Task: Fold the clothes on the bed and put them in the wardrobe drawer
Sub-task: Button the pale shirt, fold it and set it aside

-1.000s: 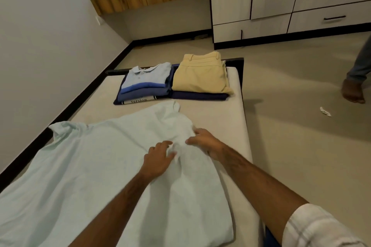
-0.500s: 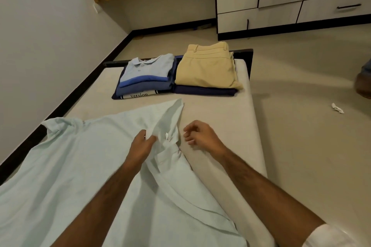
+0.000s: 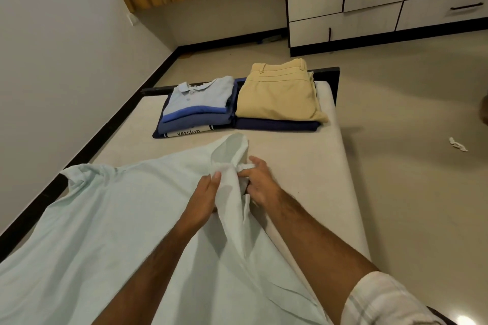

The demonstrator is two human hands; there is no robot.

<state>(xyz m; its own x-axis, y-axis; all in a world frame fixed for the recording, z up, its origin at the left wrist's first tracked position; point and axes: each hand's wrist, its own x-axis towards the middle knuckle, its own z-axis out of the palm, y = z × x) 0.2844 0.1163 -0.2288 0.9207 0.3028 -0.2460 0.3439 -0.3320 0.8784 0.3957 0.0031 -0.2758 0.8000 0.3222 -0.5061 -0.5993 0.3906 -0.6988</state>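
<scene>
Halfway there: two stacks folded, one shirt in hand

Well, the far end of the bed (image 3: 311, 163) holds two neat piles: a shirt stack (image 3: 198, 111) and tan trousers (image 3: 277, 95) on something navy. Closer in, the pale shirt (image 3: 92, 219) lies spread and unfolded, the left hand (image 3: 203, 198) gripping bunched fabric near its collar, the right hand (image 3: 260, 183) pinching the same bunch (looks like the placket). Folding remains, and the wardrobe drawers (image 3: 446, 8) all sit closed.

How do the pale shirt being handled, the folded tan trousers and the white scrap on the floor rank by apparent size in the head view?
1. Pale shirt, though nearest the camera.
2. Tan trousers.
3. White scrap.
</scene>
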